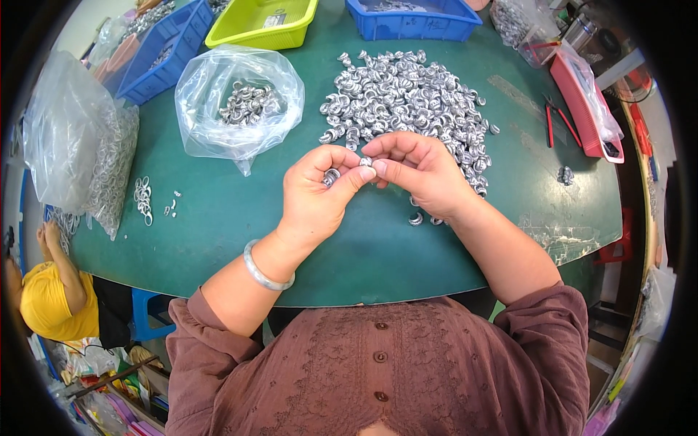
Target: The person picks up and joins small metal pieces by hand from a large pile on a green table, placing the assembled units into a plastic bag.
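Fingertips of both hands meet around one small silvery metal ring [366, 162] over the green table [378, 247]. My left hand [316, 189] pinches it from the left, with another metal ring [331, 176] tucked in its curled fingers. From the right, my right hand [418, 171] grips the same ring between thumb and fingers. Just beyond the hands spreads a large pile of silvery metal rings [407, 94], and a few loose ones lie by my right wrist. Left of the pile, an open clear plastic bag [196, 109] holds more metal pieces.
A full clear bag of rings [113, 167] stands at the left, near loose thin rings [143, 200]. Yellow-green [254, 33] and blue trays [414, 25] line the back. Red-handled pliers [550, 125] lie beside a pink basket [582, 102]. A person in yellow [54, 301] sits far left.
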`<state>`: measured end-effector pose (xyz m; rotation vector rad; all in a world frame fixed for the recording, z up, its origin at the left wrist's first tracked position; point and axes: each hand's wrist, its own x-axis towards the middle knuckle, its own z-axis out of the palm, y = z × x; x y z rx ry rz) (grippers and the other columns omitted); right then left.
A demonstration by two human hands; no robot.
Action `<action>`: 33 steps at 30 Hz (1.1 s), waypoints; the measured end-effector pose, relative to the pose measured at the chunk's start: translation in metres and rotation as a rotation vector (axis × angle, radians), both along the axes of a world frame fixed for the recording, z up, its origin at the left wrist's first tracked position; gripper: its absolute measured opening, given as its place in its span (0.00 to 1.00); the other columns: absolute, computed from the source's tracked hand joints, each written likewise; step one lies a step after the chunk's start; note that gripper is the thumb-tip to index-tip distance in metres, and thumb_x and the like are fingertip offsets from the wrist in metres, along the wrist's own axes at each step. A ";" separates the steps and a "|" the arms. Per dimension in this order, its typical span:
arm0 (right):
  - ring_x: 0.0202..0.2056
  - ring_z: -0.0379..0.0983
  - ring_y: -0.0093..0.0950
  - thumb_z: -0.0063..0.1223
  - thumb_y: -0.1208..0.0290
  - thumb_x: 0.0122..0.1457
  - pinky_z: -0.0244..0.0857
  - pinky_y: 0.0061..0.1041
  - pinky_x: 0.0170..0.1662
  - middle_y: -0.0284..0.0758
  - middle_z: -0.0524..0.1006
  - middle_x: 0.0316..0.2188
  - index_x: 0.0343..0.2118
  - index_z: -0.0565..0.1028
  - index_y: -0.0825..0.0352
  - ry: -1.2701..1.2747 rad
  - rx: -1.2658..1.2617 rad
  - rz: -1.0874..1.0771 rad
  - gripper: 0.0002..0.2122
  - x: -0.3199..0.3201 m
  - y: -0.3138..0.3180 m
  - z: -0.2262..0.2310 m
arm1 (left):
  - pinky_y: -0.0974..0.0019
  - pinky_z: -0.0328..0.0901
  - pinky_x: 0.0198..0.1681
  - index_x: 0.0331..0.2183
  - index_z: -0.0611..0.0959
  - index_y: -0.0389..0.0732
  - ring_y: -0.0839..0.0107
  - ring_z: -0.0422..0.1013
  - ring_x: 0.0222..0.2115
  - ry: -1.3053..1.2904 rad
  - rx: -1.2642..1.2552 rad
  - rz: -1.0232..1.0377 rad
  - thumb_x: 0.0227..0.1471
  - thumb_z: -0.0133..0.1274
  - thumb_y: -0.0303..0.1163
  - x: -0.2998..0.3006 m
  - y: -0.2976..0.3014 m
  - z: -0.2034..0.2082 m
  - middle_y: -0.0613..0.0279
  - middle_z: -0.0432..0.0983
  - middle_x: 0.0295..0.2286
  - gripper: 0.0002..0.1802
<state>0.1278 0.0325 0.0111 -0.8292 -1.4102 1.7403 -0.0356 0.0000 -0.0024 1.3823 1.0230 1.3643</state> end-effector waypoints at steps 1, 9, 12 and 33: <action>0.27 0.67 0.16 0.50 0.76 0.51 0.62 0.15 0.32 0.30 0.73 0.28 0.36 0.71 0.70 0.000 0.001 0.001 0.09 0.000 0.000 -0.001 | 0.80 0.59 0.28 0.25 0.75 0.36 0.84 0.62 0.24 0.000 0.001 0.001 0.41 0.56 0.22 0.000 0.000 0.000 0.69 0.71 0.23 0.06; 0.29 0.67 0.16 0.50 0.77 0.51 0.63 0.15 0.34 0.30 0.73 0.29 0.37 0.71 0.71 0.007 -0.008 0.005 0.10 0.000 0.001 0.000 | 0.80 0.59 0.28 0.26 0.76 0.36 0.84 0.63 0.24 0.055 0.039 0.016 0.41 0.56 0.21 -0.001 0.002 -0.004 0.68 0.72 0.24 0.06; 0.29 0.67 0.17 0.49 0.78 0.51 0.63 0.16 0.34 0.31 0.73 0.29 0.37 0.71 0.71 0.008 0.005 0.001 0.10 -0.001 0.000 0.001 | 0.80 0.59 0.28 0.26 0.76 0.36 0.84 0.63 0.23 0.072 0.042 0.018 0.41 0.56 0.21 -0.002 0.002 -0.005 0.68 0.72 0.24 0.06; 0.34 0.68 0.19 0.49 0.83 0.49 0.63 0.18 0.40 0.31 0.71 0.31 0.34 0.70 0.71 0.081 0.068 -0.024 0.08 0.001 -0.001 0.003 | 0.82 0.57 0.27 0.29 0.77 0.36 0.86 0.60 0.23 0.107 0.055 0.038 0.40 0.57 0.22 -0.001 0.000 -0.001 0.73 0.69 0.22 0.08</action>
